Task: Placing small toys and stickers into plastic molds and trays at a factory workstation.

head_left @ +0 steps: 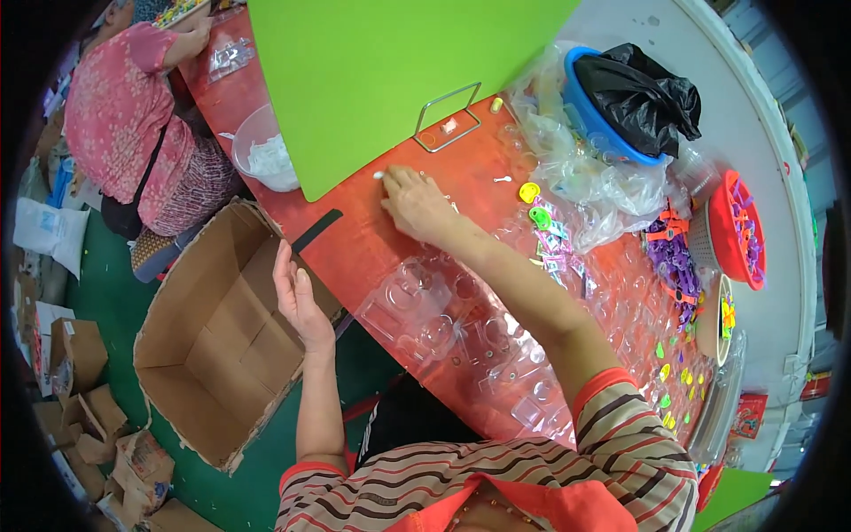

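My right hand [415,206] reaches across the red tabletop [363,222], palm down, with its fingers bent together and the tips low at the surface. Right at the fingertips lies a small white piece [378,175]; anything under the fingers is hidden. Over the table's left edge, above the open cardboard box [191,355], I hold up my left hand [304,306], fingers stretched out and nothing in it. Between the hands a black strip [317,232] lies along the table edge. Clear plastic blister shells [434,332] are spread near my right forearm.
A large green board [372,80] stands beyond my right hand, beside a bent metal wire stand [448,117]. To the right are a blue basin [589,115] with a black bag, and a red basket [736,230]. Another person [133,115] sits at far left near a clear bowl [266,151].
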{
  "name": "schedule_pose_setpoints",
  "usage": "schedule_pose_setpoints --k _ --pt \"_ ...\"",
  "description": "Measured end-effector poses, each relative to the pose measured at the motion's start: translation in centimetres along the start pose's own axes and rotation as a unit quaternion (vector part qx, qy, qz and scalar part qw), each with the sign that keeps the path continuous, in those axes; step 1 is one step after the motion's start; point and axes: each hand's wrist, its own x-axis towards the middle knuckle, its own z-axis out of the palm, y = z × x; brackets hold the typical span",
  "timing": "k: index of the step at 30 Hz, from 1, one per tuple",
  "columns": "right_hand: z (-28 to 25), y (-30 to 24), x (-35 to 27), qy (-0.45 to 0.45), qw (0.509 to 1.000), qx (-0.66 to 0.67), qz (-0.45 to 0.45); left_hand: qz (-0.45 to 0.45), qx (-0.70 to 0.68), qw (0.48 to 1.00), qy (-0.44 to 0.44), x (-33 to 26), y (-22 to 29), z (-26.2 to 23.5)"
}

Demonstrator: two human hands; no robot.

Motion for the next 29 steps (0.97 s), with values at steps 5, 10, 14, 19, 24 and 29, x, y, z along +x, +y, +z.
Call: schedule_pose_setpoints --k 5,10,14,19,24,29 --pt "-0.5 -0.5 -2.5 -0.025 0.991 0.08 -0.107 0.004 -0.002 1.0 -0.003 -0.2 0.0 -0.3" --pt "-4.3 9.6 -3.9 0.025 0.964 -0.179 0.194 -0.001 -0.113 0.993 -0.016 -0.5 -0.9 1.5" --pt "-3.8 9.7 -3.1 -0.103 0.947 -0.148 0.266 -0.008 -0.156 0.988 0.01 -0.6 -1.2 2.2" --pt "-3.1 2.0 -1.1 -0.097 0.977 -0.053 0.184 0.0 -0.209 0.977 0.048 -0.8 -0.6 2.8" --pt "-2.3 -5.2 -0.9 -0.066 0.995 0.001 0.076 -0.024 -0.201 0.973 0.108 -1.1 -1.4 3.1" --pt "-0.6 -9.8 -1.6 -0.049 0.998 -0.025 -0.018 -0.013 -0.222 0.97 0.102 -0.6 -1.5 2.8"
